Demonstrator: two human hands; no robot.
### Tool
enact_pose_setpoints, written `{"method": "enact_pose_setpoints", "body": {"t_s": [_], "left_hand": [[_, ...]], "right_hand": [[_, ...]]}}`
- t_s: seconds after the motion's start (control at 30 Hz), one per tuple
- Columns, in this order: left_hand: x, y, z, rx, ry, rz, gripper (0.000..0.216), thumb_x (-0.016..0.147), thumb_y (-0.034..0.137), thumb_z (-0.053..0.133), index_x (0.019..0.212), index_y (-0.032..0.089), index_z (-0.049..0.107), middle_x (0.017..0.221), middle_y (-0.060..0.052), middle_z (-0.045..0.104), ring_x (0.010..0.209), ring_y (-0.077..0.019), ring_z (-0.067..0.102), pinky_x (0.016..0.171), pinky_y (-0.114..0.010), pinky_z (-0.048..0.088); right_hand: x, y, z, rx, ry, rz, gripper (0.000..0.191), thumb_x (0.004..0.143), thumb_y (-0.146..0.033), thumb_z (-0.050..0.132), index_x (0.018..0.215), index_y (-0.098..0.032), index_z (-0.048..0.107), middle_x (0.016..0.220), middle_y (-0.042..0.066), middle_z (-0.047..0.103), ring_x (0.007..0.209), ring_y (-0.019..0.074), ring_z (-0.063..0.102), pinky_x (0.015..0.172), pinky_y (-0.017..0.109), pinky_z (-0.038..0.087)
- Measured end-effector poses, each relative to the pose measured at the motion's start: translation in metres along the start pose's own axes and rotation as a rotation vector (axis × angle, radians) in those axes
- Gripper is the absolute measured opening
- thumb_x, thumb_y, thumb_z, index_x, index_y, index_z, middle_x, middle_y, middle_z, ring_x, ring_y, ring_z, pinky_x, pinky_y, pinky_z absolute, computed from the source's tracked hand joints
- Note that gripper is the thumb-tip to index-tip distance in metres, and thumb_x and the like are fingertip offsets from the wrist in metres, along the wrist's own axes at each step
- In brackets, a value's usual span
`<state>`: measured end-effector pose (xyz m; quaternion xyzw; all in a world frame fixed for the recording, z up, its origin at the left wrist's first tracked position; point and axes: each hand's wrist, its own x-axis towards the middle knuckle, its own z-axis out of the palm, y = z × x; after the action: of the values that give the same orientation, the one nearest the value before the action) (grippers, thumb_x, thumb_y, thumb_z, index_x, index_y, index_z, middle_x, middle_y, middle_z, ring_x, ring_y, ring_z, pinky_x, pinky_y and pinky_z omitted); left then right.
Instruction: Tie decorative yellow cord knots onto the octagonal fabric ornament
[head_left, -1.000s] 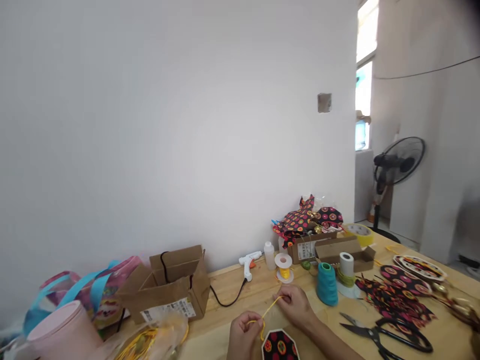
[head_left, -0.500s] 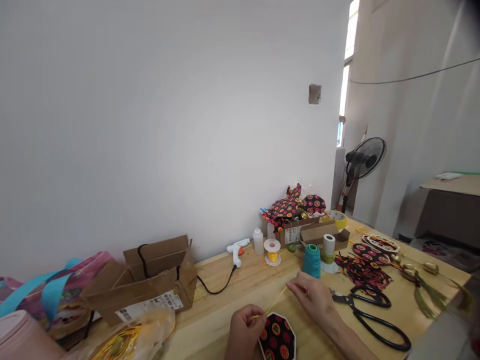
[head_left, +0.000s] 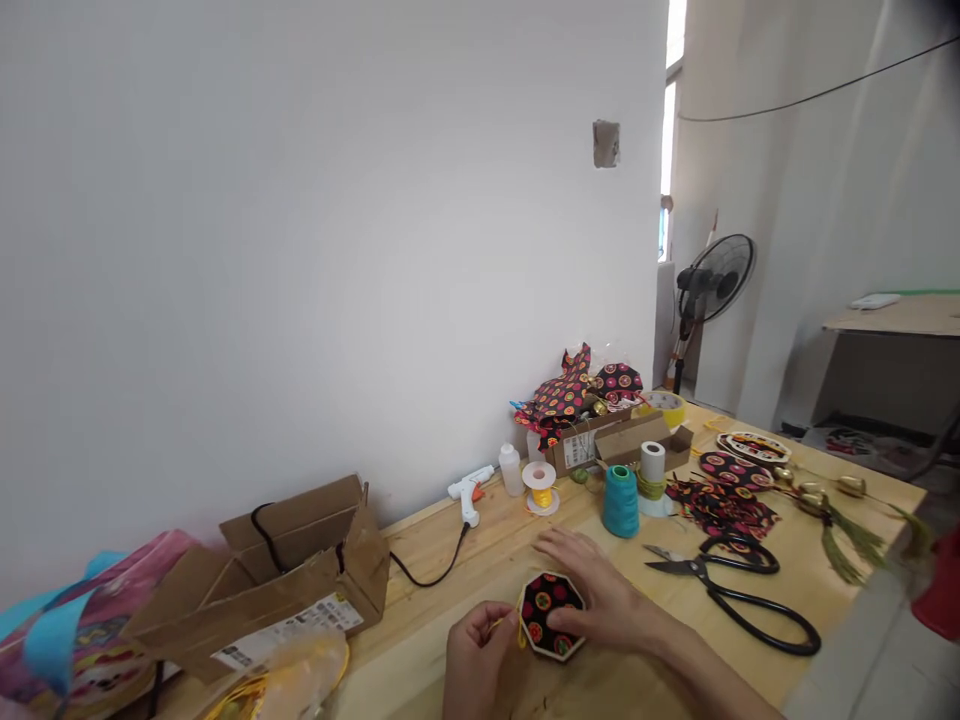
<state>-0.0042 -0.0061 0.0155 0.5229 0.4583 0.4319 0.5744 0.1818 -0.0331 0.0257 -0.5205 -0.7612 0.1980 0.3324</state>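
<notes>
An octagonal piece (head_left: 551, 612) with a pale rim and dark, flower-patterned fabric sits low in the middle of the head view. My right hand (head_left: 592, 592) grips it from the right, thumb on its face and fingers stretched behind its far edge. At its left edge, my left hand (head_left: 484, 640) pinches a yellow cord (head_left: 520, 628) that hangs against the rim. Black-handled scissors (head_left: 720, 580) lie with blades parted, right of my right hand. A teal thread spool (head_left: 621, 502) stands just beyond my fingers.
A white glue gun (head_left: 471, 495), a yellow cord spool (head_left: 540, 488) and a squeeze bottle (head_left: 510, 470) stand along the wall. An open cardboard box (head_left: 300, 590) is at left. Fabric scraps (head_left: 724, 512) and gold-coloured bells with green tassels (head_left: 814, 497) lie at right.
My right hand has let go of the stretched yellow cord and taken hold of the octagonal piece. The piece has come up and is more fully in view. The camera has shifted slightly.
</notes>
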Motion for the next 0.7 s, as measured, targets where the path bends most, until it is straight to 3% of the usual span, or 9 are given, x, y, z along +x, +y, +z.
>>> {"method": "enact_pose_setpoints", "body": {"t_s": [0.07, 0.13, 0.2, 0.23, 0.4, 0.57, 0.7], "left_hand": [[0.000, 0.002, 0.001, 0.002, -0.003, 0.008, 0.018, 0.050, 0.030, 0.068, 0.054, 0.013, 0.064, 0.050, -0.001, 0.063, 0.052, -0.0148, 0.053, 0.052, -0.022, 0.039], [0.000, 0.003, 0.001, 0.000, 0.001, 0.016, 0.017, 0.051, 0.030, 0.068, 0.056, 0.013, 0.065, 0.052, -0.001, 0.063, 0.054, -0.0152, 0.053, 0.053, -0.022, 0.039], [-0.001, 0.005, -0.001, -0.002, 0.008, 0.018, 0.016, 0.052, 0.029, 0.067, 0.056, 0.014, 0.065, 0.052, 0.000, 0.063, 0.053, -0.0146, 0.053, 0.053, -0.021, 0.039], [-0.001, 0.005, -0.002, -0.004, 0.011, 0.016, 0.016, 0.052, 0.029, 0.067, 0.056, 0.014, 0.064, 0.052, 0.000, 0.062, 0.052, -0.0140, 0.052, 0.052, -0.021, 0.038], [-0.001, 0.005, -0.004, -0.015, 0.026, 0.006, 0.013, 0.053, 0.026, 0.066, 0.054, 0.013, 0.063, 0.046, 0.003, 0.058, 0.046, -0.0100, 0.047, 0.047, -0.019, 0.034], [0.001, 0.001, -0.003, -0.021, 0.027, -0.020, 0.018, 0.053, 0.030, 0.067, 0.057, 0.012, 0.064, 0.045, 0.002, 0.059, 0.043, -0.0103, 0.047, 0.045, -0.020, 0.034], [0.001, 0.002, -0.001, -0.019, 0.035, -0.010, 0.020, 0.052, 0.031, 0.068, 0.057, 0.012, 0.067, 0.052, -0.003, 0.065, 0.050, -0.0144, 0.053, 0.051, -0.023, 0.039]], "right_hand": [[0.012, -0.008, 0.002, 0.079, 0.000, -0.086, 0.063, 0.062, -0.043, 0.059, 0.118, -0.020, 0.039, 0.121, 0.010, 0.042, 0.112, 0.0227, 0.034, 0.091, 0.038, 0.026], [0.024, -0.015, 0.007, 0.141, -0.021, -0.104, 0.045, 0.064, -0.037, 0.060, 0.104, -0.019, 0.053, 0.099, 0.008, 0.057, 0.090, 0.0195, 0.050, 0.077, 0.031, 0.038], [0.036, -0.018, 0.012, 0.178, -0.048, -0.099, 0.021, 0.070, -0.032, 0.054, 0.081, -0.018, 0.063, 0.071, 0.003, 0.060, 0.064, 0.0136, 0.052, 0.059, 0.024, 0.040], [0.041, -0.018, 0.014, 0.192, -0.058, -0.099, 0.018, 0.072, -0.030, 0.052, 0.072, -0.017, 0.064, 0.062, 0.001, 0.057, 0.056, 0.0112, 0.050, 0.052, 0.021, 0.038], [0.054, -0.012, 0.024, 0.288, -0.049, -0.089, 0.017, 0.071, -0.026, 0.054, 0.061, -0.015, 0.062, 0.055, -0.002, 0.048, 0.052, 0.0087, 0.043, 0.049, 0.018, 0.031], [0.047, -0.004, 0.030, 0.445, -0.009, 0.045, 0.023, 0.070, -0.032, 0.054, 0.056, -0.014, 0.057, 0.053, -0.004, 0.042, 0.053, 0.0082, 0.036, 0.050, 0.019, 0.027], [0.040, -0.007, 0.024, 0.667, -0.127, 0.192, 0.034, 0.070, -0.040, 0.051, 0.050, -0.012, 0.052, 0.044, -0.005, 0.038, 0.042, 0.0057, 0.030, 0.041, 0.018, 0.021]]}}
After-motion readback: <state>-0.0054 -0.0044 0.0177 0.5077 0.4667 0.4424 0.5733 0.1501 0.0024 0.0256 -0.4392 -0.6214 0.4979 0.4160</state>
